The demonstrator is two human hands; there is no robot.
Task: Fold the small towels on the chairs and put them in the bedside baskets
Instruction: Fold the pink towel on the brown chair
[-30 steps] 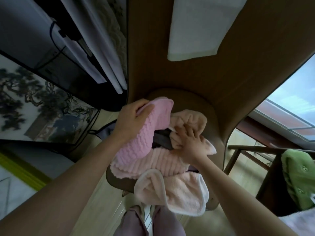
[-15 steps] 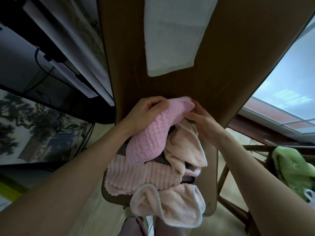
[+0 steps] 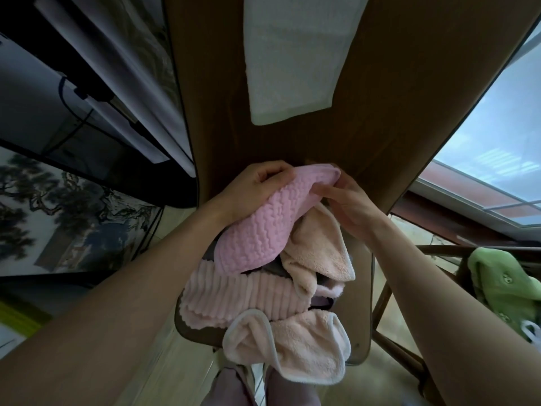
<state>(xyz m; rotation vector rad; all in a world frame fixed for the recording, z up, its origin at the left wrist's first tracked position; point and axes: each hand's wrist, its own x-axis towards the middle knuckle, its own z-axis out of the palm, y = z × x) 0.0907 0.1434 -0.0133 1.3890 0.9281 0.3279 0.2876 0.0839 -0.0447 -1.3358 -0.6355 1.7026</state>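
Above the chair, at 12 o'clock of its towel heap, we see 2 hands: our left hand grips the pink towel; our right hand pinches its far edge.

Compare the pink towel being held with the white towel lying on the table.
The pink knit-textured towel is bunched and lifted, gripped by the left hand and right hand; the white towel lies flat and untouched on the wooden table. The pink towel shows a raised wavy texture, while the white towel looks smooth. Both are small cloth towels.
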